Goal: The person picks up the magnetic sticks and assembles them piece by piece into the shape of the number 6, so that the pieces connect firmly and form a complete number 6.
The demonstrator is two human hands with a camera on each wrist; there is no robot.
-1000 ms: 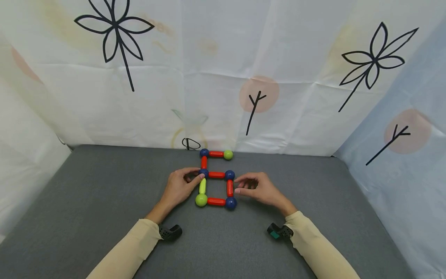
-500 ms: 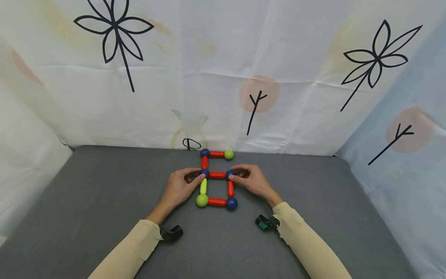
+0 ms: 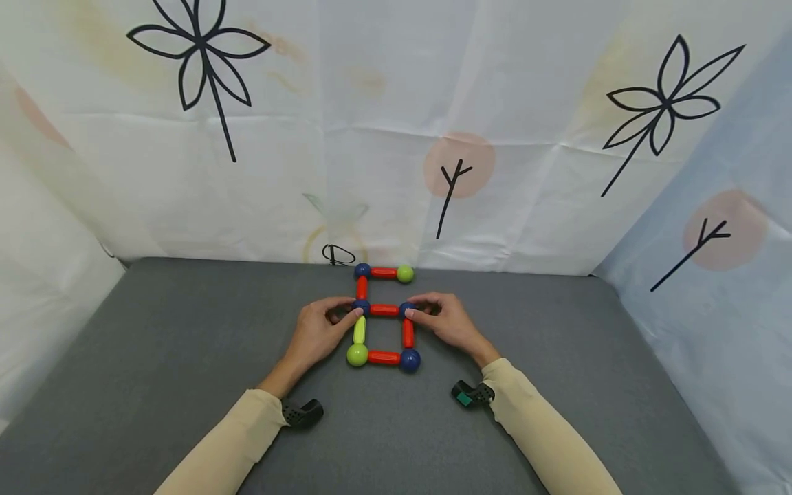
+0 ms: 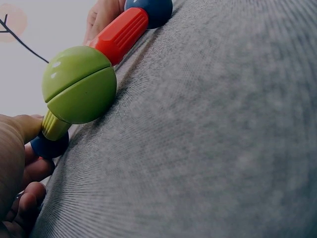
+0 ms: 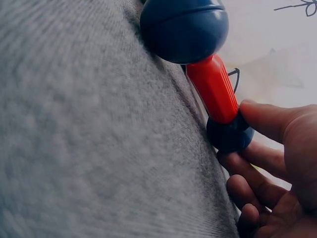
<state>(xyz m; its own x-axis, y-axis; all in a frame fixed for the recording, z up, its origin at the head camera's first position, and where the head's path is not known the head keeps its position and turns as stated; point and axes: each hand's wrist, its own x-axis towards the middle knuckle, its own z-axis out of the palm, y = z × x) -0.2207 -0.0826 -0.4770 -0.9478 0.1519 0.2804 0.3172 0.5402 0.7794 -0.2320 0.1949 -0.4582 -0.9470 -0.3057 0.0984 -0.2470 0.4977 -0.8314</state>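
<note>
On the grey table lies a figure of magnetic rods and balls, like the digit 6. My left hand point(image 3: 317, 331) pinches the blue ball point(image 3: 361, 306) at its middle left corner between thumb and fingers. At the middle right corner, my right hand point(image 3: 452, 323) grips another blue ball point(image 5: 225, 135), partly covered by the fingers. A red rod point(image 3: 385, 310) joins these two balls. Below them, a light green rod point(image 3: 359, 331) leads to a green ball point(image 4: 79, 85), and a red rod point(image 5: 213, 88) leads down to a blue ball point(image 3: 410, 360). Another red rod point(image 3: 384, 357) closes the square.
The figure's upper arm ends in a green ball point(image 3: 405, 273) close to the table's back edge, with a blue ball point(image 3: 362, 271) at its corner. Behind stands a white cloth point(image 3: 383, 172) with plant drawings. Dark bands point(image 3: 303, 413) sit at both wrists.
My right hand has moved up and left from beside the right-hand red rod and taken hold of the middle right blue ball. My left hand has kept its grip.
</note>
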